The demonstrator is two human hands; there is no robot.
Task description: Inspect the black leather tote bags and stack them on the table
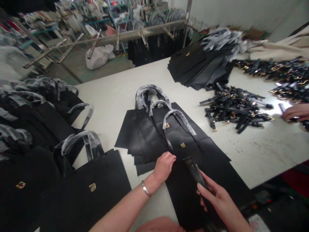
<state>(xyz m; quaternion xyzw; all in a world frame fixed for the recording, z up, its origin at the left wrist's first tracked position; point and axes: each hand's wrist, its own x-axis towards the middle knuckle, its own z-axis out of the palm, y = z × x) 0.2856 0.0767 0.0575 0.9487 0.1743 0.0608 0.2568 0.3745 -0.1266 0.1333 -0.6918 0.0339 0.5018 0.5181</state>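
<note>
My right hand [210,190] grips a black leather strap piece [194,169] with a wide, squared end, held over the bag panels. My left hand [164,165], with a silver bracelet at its wrist, is closed with the fingertips pinched together. It rests at the left edge of the nearest black handbag [188,190]; whether anything is between its fingertips is hidden. Under and beyond both hands lies a fanned stack of black handbags [145,135] with gold clasps. Their handles [180,117] are wrapped in clear plastic.
More black handbags [96,190] are heaped on the left. Small buckled straps [235,104] form a pile on the right, near another person's hand [296,112]. A further bag stack [200,64] lies at the back of the white table [108,85], beyond which stands a metal rack [101,40].
</note>
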